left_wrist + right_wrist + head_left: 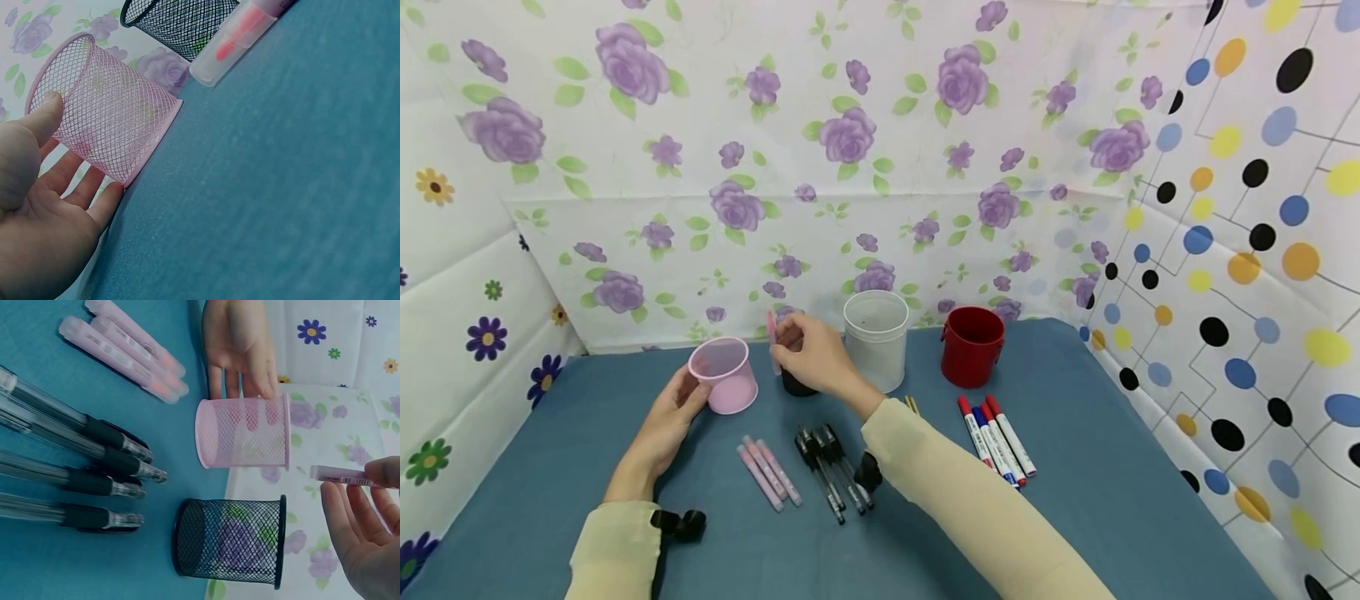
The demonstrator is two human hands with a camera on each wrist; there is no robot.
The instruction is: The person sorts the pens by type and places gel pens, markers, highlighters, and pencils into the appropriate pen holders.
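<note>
At the left, my left hand (662, 425) holds a pink mesh pen cup (734, 392), thumb near the rim and fingers along its side. The cup stands upright on the cloth, as the left wrist view also shows. My right hand (816, 354) pinches a pink highlighter (340, 474) between thumb and fingers, raised above the table. Partly behind that hand stands a black mesh pen cup (230, 542), just right of the pink one. Several pink highlighters (769, 475) lie in front of the pink cup, beside several black pens (831, 468).
A white cup (880, 360) and a red bucket-shaped cup (972, 354) stand further right at the back. Red and blue markers (998, 442) lie before the red cup. Thin yellowish sticks (912, 404) are mostly hidden by my right arm. Patterned cloth walls enclose the blue tablecloth (1120, 500).
</note>
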